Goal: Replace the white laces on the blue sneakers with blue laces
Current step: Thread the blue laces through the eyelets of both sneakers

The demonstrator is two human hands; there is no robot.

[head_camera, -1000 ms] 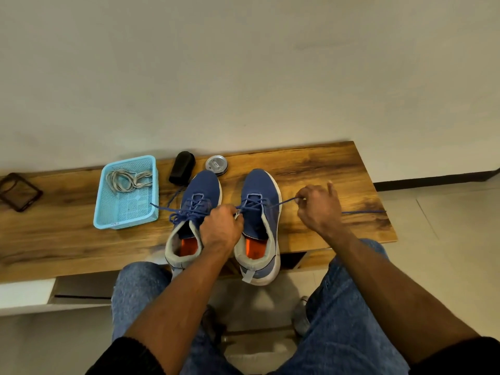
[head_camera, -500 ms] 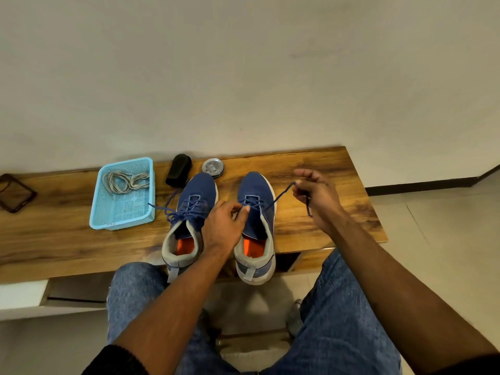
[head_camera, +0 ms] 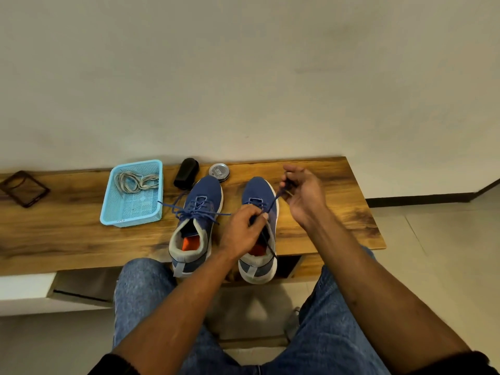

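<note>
Two blue sneakers stand side by side on the wooden bench, toes toward the wall. The left sneaker [head_camera: 198, 212] is threaded with a blue lace whose ends trail loose to the left. Over the right sneaker [head_camera: 258, 190], my left hand [head_camera: 243, 231] pinches one end of its blue lace [head_camera: 272, 205] near the tongue. My right hand [head_camera: 304, 194] hovers just right of the toe and pinches the other end, the lace running taut between shoe and fingers. The white laces [head_camera: 135, 181] lie coiled in a light blue basket [head_camera: 130, 212].
A black cylinder [head_camera: 186, 173] and a round silver tin [head_camera: 219, 172] sit behind the sneakers by the wall. A dark phone case [head_camera: 24, 188] lies at the bench's far left. The bench [head_camera: 351, 212] ends to the right; my knees are below its front edge.
My right hand swung from far right of the shoe in toward its toe and rose, shortening the lace span. My left hand stayed over the right sneaker's tongue, fingers re-pinching the lace.
</note>
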